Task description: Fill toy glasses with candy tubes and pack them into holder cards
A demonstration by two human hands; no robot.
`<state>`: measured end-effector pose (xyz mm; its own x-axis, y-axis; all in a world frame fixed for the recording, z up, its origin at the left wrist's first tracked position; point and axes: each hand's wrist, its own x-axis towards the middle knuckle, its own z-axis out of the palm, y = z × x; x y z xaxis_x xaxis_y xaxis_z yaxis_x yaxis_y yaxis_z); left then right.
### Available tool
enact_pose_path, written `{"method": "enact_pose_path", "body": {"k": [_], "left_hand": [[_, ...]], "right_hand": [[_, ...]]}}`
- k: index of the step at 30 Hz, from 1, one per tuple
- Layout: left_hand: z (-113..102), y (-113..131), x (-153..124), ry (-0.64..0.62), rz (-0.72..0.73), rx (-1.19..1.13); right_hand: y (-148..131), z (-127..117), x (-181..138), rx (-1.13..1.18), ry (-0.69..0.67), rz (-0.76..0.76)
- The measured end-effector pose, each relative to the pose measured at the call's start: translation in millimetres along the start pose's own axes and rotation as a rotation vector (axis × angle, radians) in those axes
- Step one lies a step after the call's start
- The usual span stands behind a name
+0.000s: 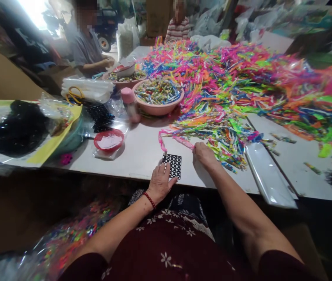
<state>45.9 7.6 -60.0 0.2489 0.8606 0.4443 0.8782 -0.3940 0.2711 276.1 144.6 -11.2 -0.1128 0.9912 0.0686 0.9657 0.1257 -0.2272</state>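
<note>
My left hand [160, 180] lies over the left side of a small black square grid [175, 166] with rows of holes, at the table's near edge. Its fingers are stretched out and the thumb is spread along the lower side. A pink strip [183, 142] loops on the table, one end reaching the grid's top left corner. My right hand [204, 155] is closed in a pinch at the strip's other end, resting on the tabletop. Beside it lies a pile of small colourful wrapped tubes with bright strips [227, 144].
A big heap of coloured strips [230, 74] covers the far right. Pink basin [158, 108] of small tubes, pink-capped bottle [129, 104], red dish [109, 144] and black plastic bag [22, 128] stand left. Clear plastic sleeves [267, 175] overhang the front edge. Two people sit beyond.
</note>
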Motion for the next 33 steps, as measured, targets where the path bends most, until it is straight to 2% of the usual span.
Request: {"method": "enact_pose_path", "body": {"k": [2,5,8,9,11,15,20,26,33], "left_hand": [[-4.0,-5.0,0.2,0.017,-0.017,-0.064],[-8.4,-14.1,2.3,0.01,-0.027,-0.103],[-8.7,-19.3,5.4,-0.033,-0.011,-0.106],[-8.2,-19.8,6.2,-0.04,-0.01,-0.104],[-7.0,-19.6,7.1,-0.038,-0.017,-0.097],[-6.5,-18.9,6.9,-0.038,-0.007,-0.102],[-8.0,-20.0,6.6,-0.053,-0.017,-0.122],[-9.0,-21.8,7.8,-0.041,-0.009,-0.191],[-12.4,-21.5,12.3,-0.042,0.006,-0.221]], "right_hand": [[-1.6,4.2,-0.9,0.114,0.056,0.034],[-11.6,13.4,-3.5,0.517,0.097,0.076],[-36.6,23.6,-10.5,0.949,-0.061,0.094],[-47.2,26.7,-13.5,1.045,-0.109,0.092],[-68.0,31.8,-18.8,1.118,-0.118,0.056],[-95.8,35.3,-25.3,0.959,-0.014,-0.02],[-105.1,28.9,-27.7,0.752,0.095,-0.101],[-106.9,16.5,-21.2,0.483,-0.005,-0.228],[-114.9,19.0,-20.4,0.4,0.002,-0.149]]}}
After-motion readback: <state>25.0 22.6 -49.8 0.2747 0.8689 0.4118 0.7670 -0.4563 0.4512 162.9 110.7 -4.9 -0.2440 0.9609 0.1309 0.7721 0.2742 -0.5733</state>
